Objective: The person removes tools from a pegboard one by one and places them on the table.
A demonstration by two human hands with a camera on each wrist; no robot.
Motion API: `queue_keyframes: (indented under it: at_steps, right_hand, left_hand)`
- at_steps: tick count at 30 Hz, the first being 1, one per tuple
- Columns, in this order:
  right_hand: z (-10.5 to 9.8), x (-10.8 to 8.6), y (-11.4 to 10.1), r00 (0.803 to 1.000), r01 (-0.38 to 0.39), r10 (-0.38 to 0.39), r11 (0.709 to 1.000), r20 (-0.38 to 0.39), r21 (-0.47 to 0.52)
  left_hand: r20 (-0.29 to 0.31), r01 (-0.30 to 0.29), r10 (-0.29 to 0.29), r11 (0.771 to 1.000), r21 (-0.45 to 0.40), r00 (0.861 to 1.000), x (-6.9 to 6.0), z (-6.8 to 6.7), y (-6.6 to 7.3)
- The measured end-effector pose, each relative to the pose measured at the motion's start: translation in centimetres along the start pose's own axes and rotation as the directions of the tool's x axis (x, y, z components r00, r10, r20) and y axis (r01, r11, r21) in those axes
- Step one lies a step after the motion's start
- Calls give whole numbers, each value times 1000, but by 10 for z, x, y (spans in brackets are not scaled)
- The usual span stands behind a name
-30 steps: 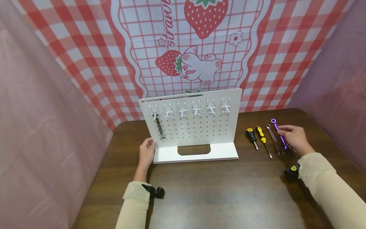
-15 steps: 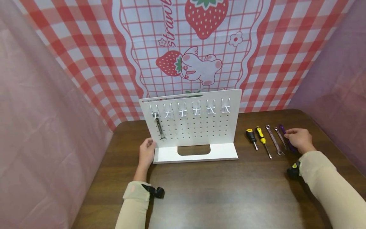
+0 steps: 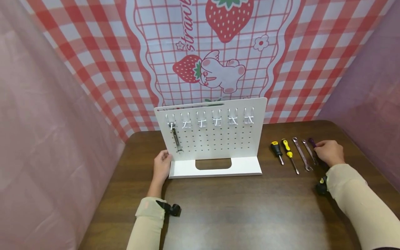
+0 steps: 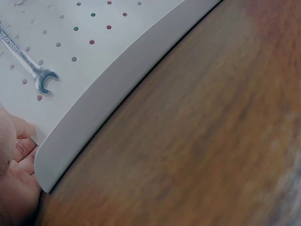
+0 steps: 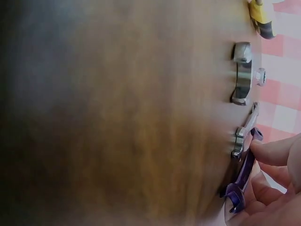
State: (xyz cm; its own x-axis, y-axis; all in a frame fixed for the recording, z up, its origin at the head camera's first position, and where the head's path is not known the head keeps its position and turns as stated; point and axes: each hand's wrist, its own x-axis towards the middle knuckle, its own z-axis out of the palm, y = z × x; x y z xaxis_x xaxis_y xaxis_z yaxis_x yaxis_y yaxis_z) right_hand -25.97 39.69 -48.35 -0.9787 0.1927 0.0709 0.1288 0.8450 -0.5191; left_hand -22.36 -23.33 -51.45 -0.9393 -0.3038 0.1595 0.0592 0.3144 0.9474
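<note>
My left hand (image 3: 161,165) grips the lower left edge of a white pegboard stand (image 3: 215,139). In the left wrist view, its fingers (image 4: 24,148) curl at the board's corner. A silver combination wrench (image 3: 176,139) hangs from the leftmost hook, its open end (image 4: 46,81) pointing down. At the table's right side my right hand (image 3: 330,152) pinches a purple combination wrench (image 5: 246,169) between thumb and fingers, low by the tabletop. The hand hides most of this wrench in the head view. Just left of it lies a small silver wrench (image 3: 308,150).
Left of the small wrench lie a larger silver wrench (image 3: 301,152), a yellow-and-black slim screwdriver (image 3: 289,154) and a stubby black-and-yellow screwdriver (image 3: 276,150). Several wire hooks (image 3: 217,121) along the board's top carry nothing. A checked strawberry cloth (image 3: 125,69) hangs behind the brown table (image 3: 234,208).
My right hand has carried the purple wrench rightward and down, from over the small silver wrench to its right side, uncovering that wrench. The left hand stays on the stand.
</note>
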Motion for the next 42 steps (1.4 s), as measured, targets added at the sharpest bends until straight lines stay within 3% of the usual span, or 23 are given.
queue_keyframes:
  at_steps: [6,10,14,17,19,21,24,26,29,32,34,35,37,39,42]
  right_hand:
    - [0,2,0,1000,-14,14,1000,18,-10]
    - [0,-2,-11,1000,-14,14,1000,-1,3]
    - [2,-7,-41,993,32,-23,997,-116,76]
    - [4,-11,-77,962,120,-77,981,-261,151]
    - [8,-15,-102,919,197,-107,959,-379,205]
    - [14,-18,-126,860,286,-125,921,-496,264]
    - [26,-25,-158,733,469,-163,824,-661,318]
    - [33,-34,-182,648,605,-218,729,-730,320]
    - [39,-57,-224,536,777,-363,565,-762,278]
    - [57,-70,-257,450,881,-544,400,-708,253]
    - [74,-72,-276,415,909,-659,323,-627,262]
    - [84,-71,-284,411,911,-706,303,-578,279]
    - [98,-74,-304,435,891,-776,296,-457,346]
    - [109,-78,-324,497,839,-804,350,-325,418]
    - [123,-81,-351,627,695,-768,476,-131,538]
  left_hand:
    - [12,27,-27,1000,-9,1000,0,0,0]
    - [21,53,-52,999,-10,998,0,0,-3]
    - [26,50,-50,999,-5,998,1,-2,-5]
    - [21,43,-43,999,0,999,1,-3,-6]
    - [19,44,-43,999,-9,999,0,-4,-5]
    - [17,44,-44,999,-11,999,-1,-4,-5]
    - [21,52,-52,999,-12,998,-1,-4,-4]
    - [19,54,-54,999,-4,998,-1,-4,-3]
    - [21,57,-57,998,-1,998,0,-4,-2]
    - [23,54,-54,999,2,998,2,-6,0]
    - [18,50,-50,999,-4,999,4,-8,1]
    - [15,49,-49,999,-5,999,4,-8,2]
    - [15,48,-48,999,-11,999,5,-8,2]
    - [18,46,-45,999,-13,999,4,-6,1]
    - [33,38,-38,999,-13,999,3,-3,1]
